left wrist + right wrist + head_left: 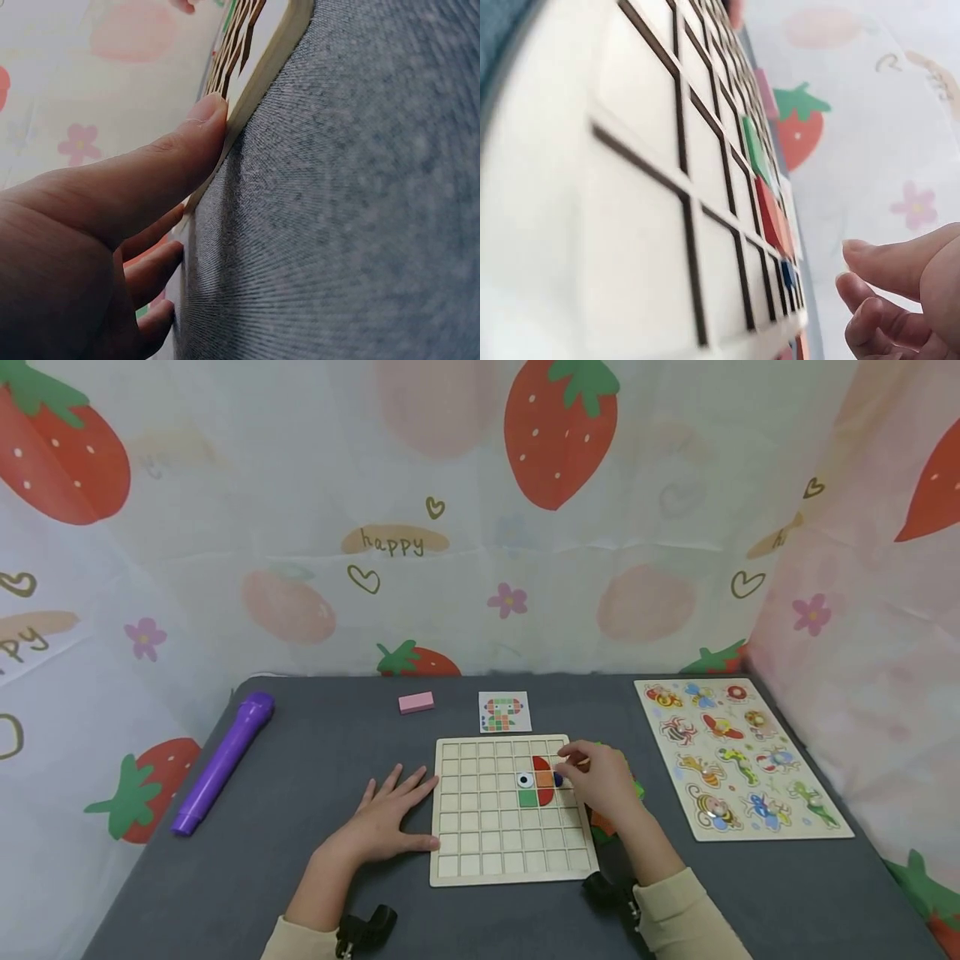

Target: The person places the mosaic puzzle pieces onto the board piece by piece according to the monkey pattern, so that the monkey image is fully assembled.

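Observation:
A pale wooden grid board (480, 841) lies on the dark cloth. On it sit an eye tile (525, 780), a green square (528, 797), an orange square (543, 778), red curved pieces (546, 797) and a dark blue piece (558, 780). My left hand (386, 822) lies with fingers spread at the board's left side, its thumb (184, 150) touching the edge. Above the board's right edge hovers my right hand (600, 777), near the blue piece; its thumb and fingers are loosely bent, with nothing visible between them. Coloured pieces (602, 825) lie partly hidden beneath that hand.
Behind the board are a small pattern card (505, 712) and a pink block (416, 702). A purple microphone-shaped stick (225, 764) lies at the left. At the right is a board of insect pictures (738, 760). A strawberry-printed curtain (480, 610) hangs behind the table.

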`<state>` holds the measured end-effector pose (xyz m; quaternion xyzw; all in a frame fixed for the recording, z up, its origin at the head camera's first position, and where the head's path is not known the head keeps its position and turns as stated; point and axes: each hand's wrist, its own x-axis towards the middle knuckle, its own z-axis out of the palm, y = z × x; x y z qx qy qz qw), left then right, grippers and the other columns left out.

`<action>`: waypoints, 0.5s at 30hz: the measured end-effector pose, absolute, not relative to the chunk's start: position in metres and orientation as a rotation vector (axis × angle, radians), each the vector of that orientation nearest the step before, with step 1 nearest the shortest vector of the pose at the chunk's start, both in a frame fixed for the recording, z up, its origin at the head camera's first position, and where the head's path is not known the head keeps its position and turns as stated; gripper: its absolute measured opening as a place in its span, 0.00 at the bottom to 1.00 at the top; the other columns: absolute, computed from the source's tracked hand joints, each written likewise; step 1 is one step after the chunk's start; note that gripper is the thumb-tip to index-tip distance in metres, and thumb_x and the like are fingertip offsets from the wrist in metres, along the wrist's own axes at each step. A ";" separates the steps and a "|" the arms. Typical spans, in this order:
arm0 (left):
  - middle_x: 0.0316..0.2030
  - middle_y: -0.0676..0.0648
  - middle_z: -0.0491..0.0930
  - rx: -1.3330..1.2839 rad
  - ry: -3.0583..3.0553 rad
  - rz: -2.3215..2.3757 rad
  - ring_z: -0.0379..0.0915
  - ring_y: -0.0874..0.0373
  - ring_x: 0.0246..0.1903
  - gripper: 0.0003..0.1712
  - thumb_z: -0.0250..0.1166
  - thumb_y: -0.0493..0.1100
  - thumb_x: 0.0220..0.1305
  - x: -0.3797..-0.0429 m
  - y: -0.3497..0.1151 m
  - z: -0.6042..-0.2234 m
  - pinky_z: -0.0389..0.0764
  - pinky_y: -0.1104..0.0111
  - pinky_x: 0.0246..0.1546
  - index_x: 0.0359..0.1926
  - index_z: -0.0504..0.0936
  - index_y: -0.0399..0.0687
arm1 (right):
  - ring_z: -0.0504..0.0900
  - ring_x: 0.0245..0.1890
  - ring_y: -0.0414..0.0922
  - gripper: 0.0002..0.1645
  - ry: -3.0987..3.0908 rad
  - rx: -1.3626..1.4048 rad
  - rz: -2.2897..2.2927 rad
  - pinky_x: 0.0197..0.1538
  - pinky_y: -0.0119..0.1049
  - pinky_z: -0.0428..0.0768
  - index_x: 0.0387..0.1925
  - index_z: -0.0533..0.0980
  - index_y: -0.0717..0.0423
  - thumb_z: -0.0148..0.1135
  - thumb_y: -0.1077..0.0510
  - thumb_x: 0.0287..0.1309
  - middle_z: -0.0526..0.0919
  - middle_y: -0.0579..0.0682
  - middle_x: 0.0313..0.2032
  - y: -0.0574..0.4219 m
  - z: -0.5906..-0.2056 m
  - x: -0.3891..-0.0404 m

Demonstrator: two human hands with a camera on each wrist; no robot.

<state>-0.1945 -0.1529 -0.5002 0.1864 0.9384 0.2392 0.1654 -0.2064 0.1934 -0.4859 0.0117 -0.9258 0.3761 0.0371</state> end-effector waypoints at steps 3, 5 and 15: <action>0.79 0.47 0.52 0.532 2.674 0.686 0.32 0.39 0.80 0.56 0.73 0.67 0.54 -0.194 -0.153 -0.501 0.32 0.35 0.74 0.79 0.59 0.59 | 0.85 0.36 0.48 0.14 -2.839 -0.005 1.143 0.33 0.37 0.81 0.49 0.84 0.56 0.69 0.55 0.64 0.86 0.51 0.37 0.204 -0.484 -0.207; 0.79 0.47 0.52 0.534 2.677 0.686 0.32 0.39 0.80 0.56 0.73 0.67 0.54 -0.194 -0.153 -0.501 0.32 0.35 0.74 0.79 0.59 0.60 | 0.83 0.35 0.48 0.15 -2.834 -0.036 1.136 0.32 0.37 0.80 0.50 0.84 0.56 0.69 0.55 0.64 0.86 0.52 0.39 0.212 -0.482 -0.208; 0.79 0.47 0.52 0.528 2.678 0.699 0.31 0.40 0.80 0.57 0.73 0.67 0.53 -0.195 -0.152 -0.502 0.31 0.36 0.74 0.79 0.59 0.60 | 0.84 0.41 0.53 0.16 -2.821 -0.085 1.175 0.36 0.39 0.83 0.53 0.82 0.58 0.65 0.56 0.67 0.86 0.57 0.44 0.247 -0.481 -0.212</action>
